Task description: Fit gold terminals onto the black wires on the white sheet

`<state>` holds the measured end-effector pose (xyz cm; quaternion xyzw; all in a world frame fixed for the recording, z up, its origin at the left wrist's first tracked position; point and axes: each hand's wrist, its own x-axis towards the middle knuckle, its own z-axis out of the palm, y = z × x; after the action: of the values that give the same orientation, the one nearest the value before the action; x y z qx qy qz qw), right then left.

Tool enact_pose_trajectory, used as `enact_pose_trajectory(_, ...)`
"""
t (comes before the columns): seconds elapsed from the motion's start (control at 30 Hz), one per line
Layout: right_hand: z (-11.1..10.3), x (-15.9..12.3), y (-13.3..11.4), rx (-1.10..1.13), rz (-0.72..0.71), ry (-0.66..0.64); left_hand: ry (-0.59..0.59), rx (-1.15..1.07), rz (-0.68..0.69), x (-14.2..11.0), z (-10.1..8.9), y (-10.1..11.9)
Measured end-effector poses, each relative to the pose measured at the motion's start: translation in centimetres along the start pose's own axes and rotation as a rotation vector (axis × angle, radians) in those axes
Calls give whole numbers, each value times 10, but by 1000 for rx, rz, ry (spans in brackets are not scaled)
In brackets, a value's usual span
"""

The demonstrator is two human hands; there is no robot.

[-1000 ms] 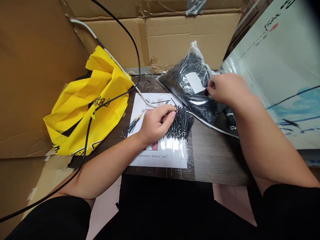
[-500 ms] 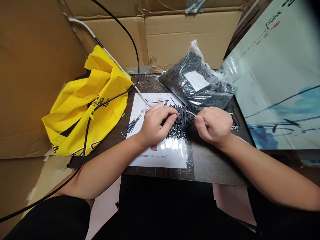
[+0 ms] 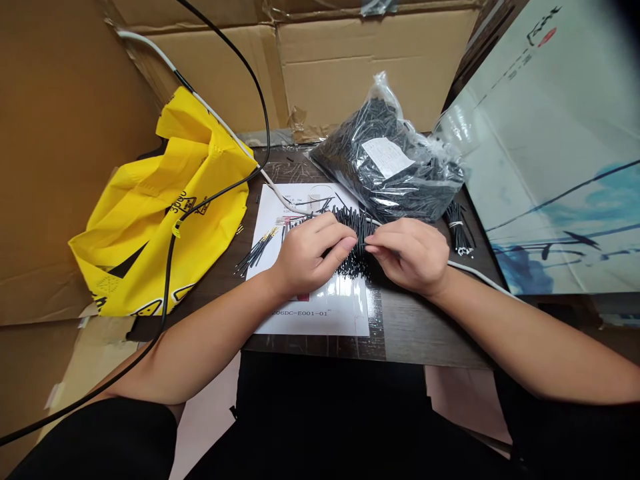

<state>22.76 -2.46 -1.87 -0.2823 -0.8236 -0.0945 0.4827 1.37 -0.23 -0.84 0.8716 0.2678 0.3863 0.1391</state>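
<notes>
Observed from beside the bench: bare left hand and bare right hand face one another over a dense pile of thin black wires, fingertips nearly meeting. On each, thumb and forefinger are drawn together in a pinch; I cannot tell whether a wire is grasped, the ends being too small to make out.

Pile position: on a white printed paper sheet, towards its right edge, partly hidden by the left hand. Sheet lies on a dark wood-grain table. Left of that hand, a small loose group of black wires with yellowish tips overlaps the sheet's left edge.

Behind the right hand: a clear plastic bag packed with short black pieces, white paper label on its front. Just right of the bag, a tied bundle of black wires with pale ends.

Far left: a crumpled bright-yellow bag with black print, a black cable running across it.
</notes>
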Motion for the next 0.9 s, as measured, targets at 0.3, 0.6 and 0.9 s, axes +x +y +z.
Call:
enact_pose_trajectory(0.3, 4, -2, 1, -13, 4, -55, -26, 30, 24, 0, 5, -1)
enact_pose_trajectory(0.6, 1, -1, 6, -8, 15, -81, 4, 13, 1, 1, 4, -1)
enact_pose_trajectory(0.9, 2, -3, 7, -33, 26, -95, 36, 3, -1, 1, 3, -2)
